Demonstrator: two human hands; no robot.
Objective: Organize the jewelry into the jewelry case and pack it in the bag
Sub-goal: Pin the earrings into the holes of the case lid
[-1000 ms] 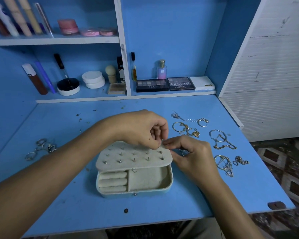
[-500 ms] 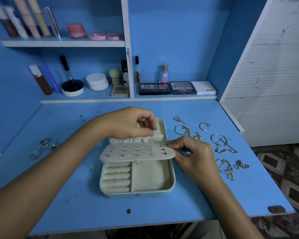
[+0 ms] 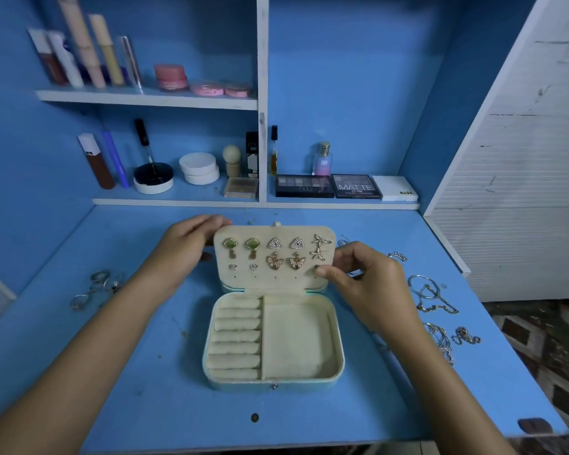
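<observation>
A pale teal jewelry case point(image 3: 338, 362) lies open in the middle of the blue desk. Its cream earring panel point(image 3: 273, 280) stands raised against the lid, carrying several pairs of earrings point(image 3: 274, 251). My left hand point(image 3: 186, 246) holds the panel's upper left edge. My right hand point(image 3: 363, 284) pinches its lower right corner with thumb and fingers. The base shows ring rolls point(image 3: 237, 336) on the left and a bare cream compartment point(image 3: 296, 339) on the right. Loose necklaces and bangles point(image 3: 431, 297) lie to the right, rings point(image 3: 96, 287) to the left. No bag is in view.
Cosmetics fill two shelves behind the desk: tubes point(image 3: 86, 50), jars point(image 3: 199, 167), a perfume bottle point(image 3: 322, 159) and eyeshadow palettes point(image 3: 355, 187). A white slatted cabinet point(image 3: 523, 192) stands at the right. The desk edge point(image 3: 309, 443) runs near me.
The earring panel has been flipped up from lying over the base to standing against the lid, its earring fronts now showing. Both hands moved up with it.
</observation>
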